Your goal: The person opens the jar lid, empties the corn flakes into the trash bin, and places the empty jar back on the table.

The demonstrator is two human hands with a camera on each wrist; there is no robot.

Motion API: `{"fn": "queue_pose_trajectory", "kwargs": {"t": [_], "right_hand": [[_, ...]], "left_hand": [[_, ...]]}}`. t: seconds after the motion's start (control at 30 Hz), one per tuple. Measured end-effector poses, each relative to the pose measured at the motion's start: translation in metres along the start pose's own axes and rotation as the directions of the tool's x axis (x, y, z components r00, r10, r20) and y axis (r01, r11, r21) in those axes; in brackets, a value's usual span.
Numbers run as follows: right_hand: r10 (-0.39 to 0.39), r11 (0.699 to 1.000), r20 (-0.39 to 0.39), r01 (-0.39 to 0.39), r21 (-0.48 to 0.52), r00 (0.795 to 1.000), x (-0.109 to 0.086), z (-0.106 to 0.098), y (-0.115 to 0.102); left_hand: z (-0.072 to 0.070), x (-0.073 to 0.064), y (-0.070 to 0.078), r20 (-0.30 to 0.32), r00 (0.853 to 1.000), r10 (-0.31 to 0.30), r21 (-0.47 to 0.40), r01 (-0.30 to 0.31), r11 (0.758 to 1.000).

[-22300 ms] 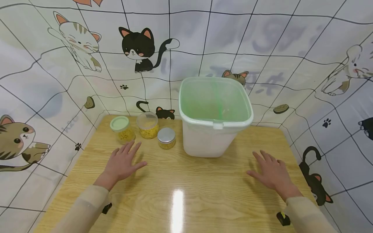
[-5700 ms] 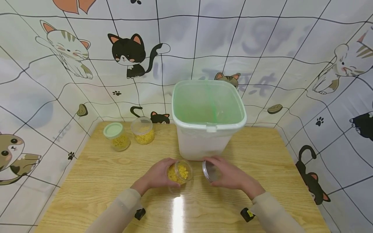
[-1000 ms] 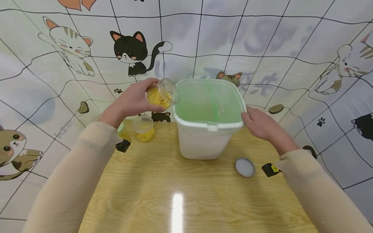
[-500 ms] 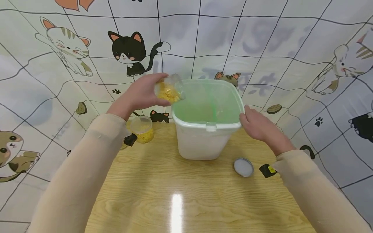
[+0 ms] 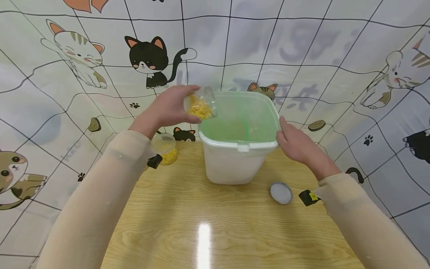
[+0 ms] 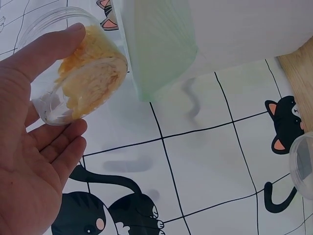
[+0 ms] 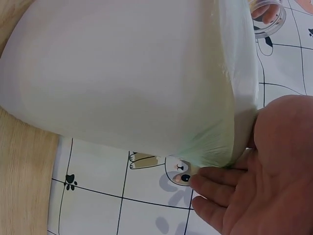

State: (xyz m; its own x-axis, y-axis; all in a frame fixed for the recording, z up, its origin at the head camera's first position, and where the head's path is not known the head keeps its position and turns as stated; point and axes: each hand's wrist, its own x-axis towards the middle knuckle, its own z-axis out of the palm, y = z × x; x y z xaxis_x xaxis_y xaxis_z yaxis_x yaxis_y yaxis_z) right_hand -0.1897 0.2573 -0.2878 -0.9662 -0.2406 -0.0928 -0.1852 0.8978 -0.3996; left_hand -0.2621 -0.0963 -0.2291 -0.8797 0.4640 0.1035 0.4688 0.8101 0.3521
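Observation:
My left hand [image 5: 173,106] grips a clear jar [image 6: 80,93], thumb on one side and fingers on the other. The jar lies tilted on its side, its mouth pointing right over the left rim of a white bin [image 5: 231,164]. Small yellow pieces [image 5: 200,110] lie along the jar's lower side, near the mouth. A pale green bag [image 5: 235,119] lines the bin and folds over its rim. My right hand [image 5: 297,145] holds the bin's right rim, and in the right wrist view several of its fingertips [image 7: 208,210] extend below the folded bag edge.
A round jar lid [image 5: 281,193] lies on the wooden table [image 5: 208,209], right of the bin. Another clear jar with yellow pieces [image 5: 165,149] stands left of the bin, partly behind my left wrist. A cat-print sheet [image 5: 215,41] rises behind and at both sides.
Since the lid came off, my left hand has raised the jar to the bin; over the last second it moves right and tips further. The lid rests on the table. My right hand stays at the rim.

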Motion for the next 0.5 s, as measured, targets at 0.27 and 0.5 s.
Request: {"fn": "queue_pose_trajectory", "kwargs": {"t": [0.27,0.5], "right_hand": [[0.0,1.0,-0.006,0.0,0.016,1.0,0.0007,0.0017,-0.0002],[0.017,1.0,-0.019,-0.017,-0.025,1.0,0.0003,0.0036,-0.003]], "left_hand": [[-0.0012,0.0005,0.0029,-0.002,1.0,0.002,0.051,-0.002,0.999],[-0.0031,-0.0004,0.0101,-0.009,1.0,0.016,0.117,-0.015,0.993]]}}
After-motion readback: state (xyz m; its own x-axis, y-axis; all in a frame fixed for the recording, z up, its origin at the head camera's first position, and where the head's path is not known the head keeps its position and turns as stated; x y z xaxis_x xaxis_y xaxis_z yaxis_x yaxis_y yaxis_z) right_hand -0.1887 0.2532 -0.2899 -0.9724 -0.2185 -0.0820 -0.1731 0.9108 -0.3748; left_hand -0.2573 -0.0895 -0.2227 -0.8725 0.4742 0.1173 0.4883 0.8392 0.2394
